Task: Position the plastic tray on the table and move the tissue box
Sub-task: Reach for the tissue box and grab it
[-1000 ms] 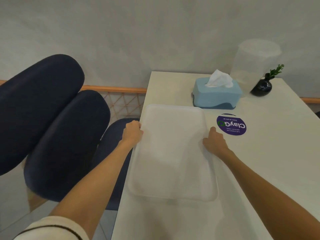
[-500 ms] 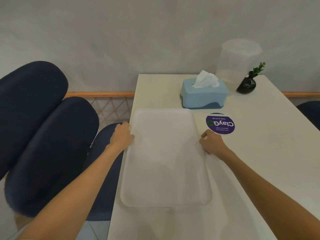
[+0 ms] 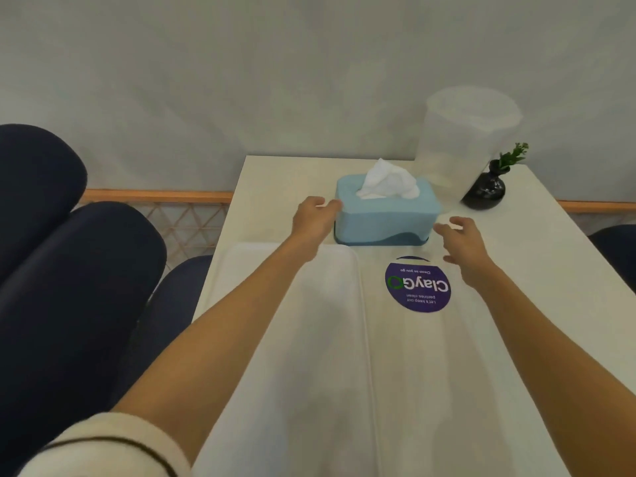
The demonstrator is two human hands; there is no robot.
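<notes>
Both hands had left the long edges of the plastic tray (image 3: 309,356), which they gripped half a second earlier, and had travelled to the far part of the table (image 3: 516,339). The left hand (image 3: 311,220) was open, with its fingertips at or just touching the left end of the tissue box (image 3: 385,218); actual contact could not be confirmed because of motion blur. The right hand (image 3: 461,246) was also open, fingers spread, just beside the right near corner of the box and apart from it. Neither hand was grasping anything. The tray lay flat and released on the near left part of the table, its left edge close to the table's left edge and its far edge just short of the box. The box stood upright at the far middle of the table, a white tissue protruding from its top, with a translucent container (image 3: 464,139) and a small dark vase (image 3: 485,191) to its right. A round purple sticker (image 3: 418,285) lay on the table between the tray and the right hand. By judgement, tray positioning was complete and the second step, a two-handed grasp of the box, was beginning; the box had not yet been lifted or displaced.
</notes>
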